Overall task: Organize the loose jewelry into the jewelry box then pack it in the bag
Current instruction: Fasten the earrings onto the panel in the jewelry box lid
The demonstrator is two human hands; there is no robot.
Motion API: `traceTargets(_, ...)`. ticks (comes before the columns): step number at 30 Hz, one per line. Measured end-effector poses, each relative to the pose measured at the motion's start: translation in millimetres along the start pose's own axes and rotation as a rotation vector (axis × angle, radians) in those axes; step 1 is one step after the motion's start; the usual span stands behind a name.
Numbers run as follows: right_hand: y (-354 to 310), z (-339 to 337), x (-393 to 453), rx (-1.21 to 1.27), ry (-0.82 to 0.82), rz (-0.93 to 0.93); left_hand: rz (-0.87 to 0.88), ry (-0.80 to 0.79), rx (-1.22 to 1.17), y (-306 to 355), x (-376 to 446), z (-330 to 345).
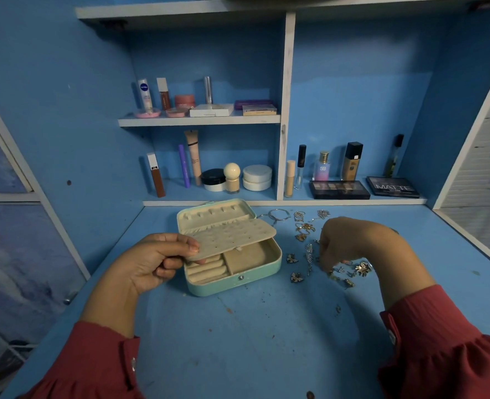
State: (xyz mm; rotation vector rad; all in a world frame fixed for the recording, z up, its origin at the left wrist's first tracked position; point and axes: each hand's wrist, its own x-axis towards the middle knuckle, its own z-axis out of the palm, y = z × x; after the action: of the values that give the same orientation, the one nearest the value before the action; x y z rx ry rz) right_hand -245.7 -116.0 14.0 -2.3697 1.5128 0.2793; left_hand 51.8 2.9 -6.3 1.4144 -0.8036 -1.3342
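The left hand (151, 262) pinches the near-left corner of a cream earring panel (232, 240), thumb on top and the other fingers curled beneath it. The panel is dotted with small holes and is lifted at a slant above the open jewelry box (233, 279), a mint-green case lying on the blue desk (238, 341) just to the right of that hand. Under the raised panel, close to the left fingertips, the box shows padded ring rolls (206, 269), and beyond them a plain square compartment (246, 259). The lid (212, 214) lies back past the panel, away from the hand, with a row of small hooks along its lining.

The right hand (350, 243) is turned knuckles-up over the loose jewelry (304, 236), its fingers curled downward among the pieces. Whether the fingertips are pinching a piece cannot be told, since they are hidden under the hand. To the left of this hand, between it and the box, lie two small butterfly-shaped pieces (292, 258) and a long sparkly earring (308, 253). Beyond the hand, toward the shelves, sit a large thin hoop (278, 216), some chains (323, 213) and gold flower-shaped pieces. Just under and to the right of the hand lies a gold flower earring (363, 267) with a few smaller bits beside it.

Both wrists come out of red sleeves (445, 341). Past both hands, the shelves (200, 120) hold makeup tubes, jars and palettes.
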Motion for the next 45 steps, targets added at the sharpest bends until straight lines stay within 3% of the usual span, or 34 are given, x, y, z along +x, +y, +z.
traceTargets(18,-2.9,-0.6,-4.5,0.08,0.034,-0.077,0.002,-0.012,-0.006,-0.3,-0.3,0.2)
traceTargets(24,-2.6,-0.6,-8.7,0.451,0.313,-0.155,0.001,-0.01,0.004,-0.6,0.1,0.0)
traceTargets(28,-41.0,-2.1,-15.3,0.679,0.488,-0.294,0.007,-0.008,0.025,-0.8,-0.1,-0.6)
traceTargets(36,-131.6,18.4,5.1,0.64,0.425,-0.533,0.013,0.001,0.013,-1.3,1.4,-1.6)
traceTargets(45,-148.3,38.8,9.0,0.495,0.517,-0.383,0.008,0.008,-0.02,-1.6,2.1,-1.0)
